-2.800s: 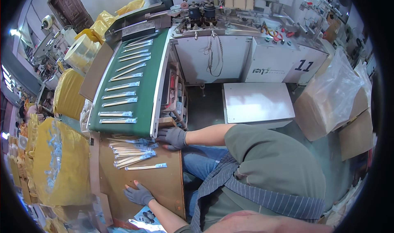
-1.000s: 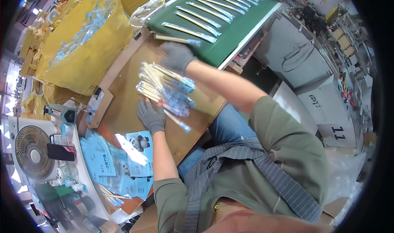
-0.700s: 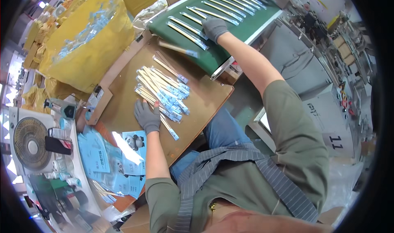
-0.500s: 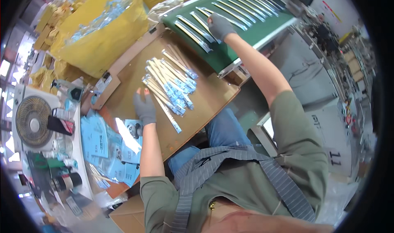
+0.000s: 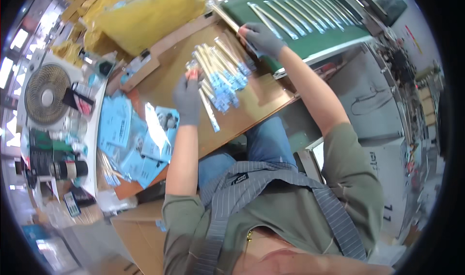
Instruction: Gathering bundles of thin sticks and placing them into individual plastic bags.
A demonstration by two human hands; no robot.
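My right hand (image 5: 264,39), in a grey fingerless glove, is closed on wrapped chopsticks (image 5: 225,17). They slant up and left from its fingers, over the near left edge of the green conveyor belt (image 5: 242,11). My left hand (image 5: 187,100), gloved alike, is at the left side of a pile of wrapped chopsticks (image 5: 220,76) on the brown tabletop (image 5: 256,93). Its fingers are curled in at the upper ends of the leftmost ones; the exact grip is partly hidden. Each pair has pale sticks and a blue printed wrapper end. More wrapped chopsticks (image 5: 295,13) lie in a spaced row on the belt.
Blue printed bags (image 5: 116,122) lie left of my forearm, beside a white shelf holding a fan (image 5: 47,97), a phone (image 5: 78,100) and bottles. Behind the table sits a big yellow bag (image 5: 150,23). A grey metal cabinet (image 5: 373,100) stands right of my arm.
My right hand has come off the belt toward its left edge, now with chopsticks in it. My left hand's fingers have curled in at the pile. The whole view has shifted.
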